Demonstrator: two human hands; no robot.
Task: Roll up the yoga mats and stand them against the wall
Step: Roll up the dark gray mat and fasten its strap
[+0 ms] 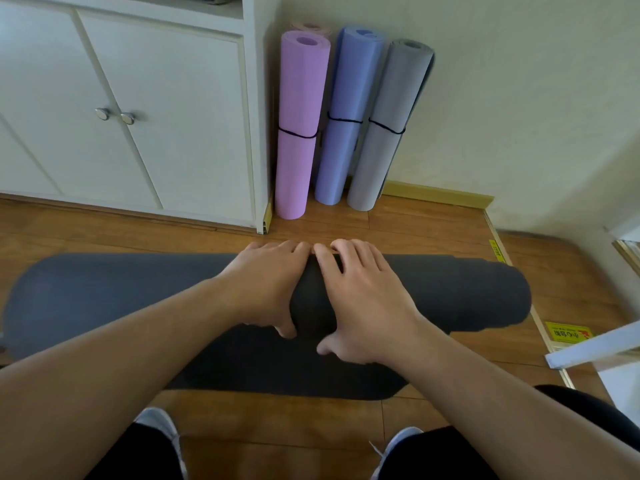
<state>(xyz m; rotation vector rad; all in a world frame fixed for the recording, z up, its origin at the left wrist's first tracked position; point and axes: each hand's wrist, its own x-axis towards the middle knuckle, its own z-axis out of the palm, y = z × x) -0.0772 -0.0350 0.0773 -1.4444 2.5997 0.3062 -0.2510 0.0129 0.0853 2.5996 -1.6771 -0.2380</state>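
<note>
A dark grey yoga mat lies rolled across the wooden floor in front of me, with a short flat flap still spread toward my feet. My left hand and my right hand lie side by side over the middle of the roll. Their fingers wrap over its far side and both thumbs press its near side. Against the wall behind stand three rolled mats: a pink mat, a blue mat and a light grey mat, each tied with a black cord. A fourth pale roll peeks out behind the pink one.
A white cabinet with two knobbed doors stands at the left, close to the pink mat. A yellow sticker lies on the floor by a threshold strip at the right. My shoes are just behind the mat's flap.
</note>
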